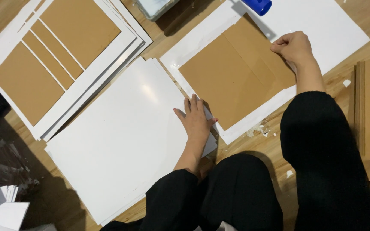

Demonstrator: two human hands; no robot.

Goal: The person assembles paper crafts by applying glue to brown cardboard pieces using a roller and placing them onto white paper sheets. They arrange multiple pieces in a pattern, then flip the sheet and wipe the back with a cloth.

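Note:
My left hand [196,118] lies flat, fingers apart, on the right edge of a stack of large white sheets [120,141]. It sits next to the near corner of a brown cardboard panel [225,77]. My right hand [294,46] pinches the far right edge of a narrower brown cardboard piece [264,51] that lies beside the panel. Both brown pieces rest on a white sheet [335,30] spread on the wooden floor. Black sleeves cover both of my arms.
At upper left lies a pile of white sheets with brown cardboard pieces mounted on top [52,55]. A blue roller handle [258,5] pokes in at the top. Brown cardboard strips [369,102] lie at right. Small white scraps [5,209] sit at bottom left.

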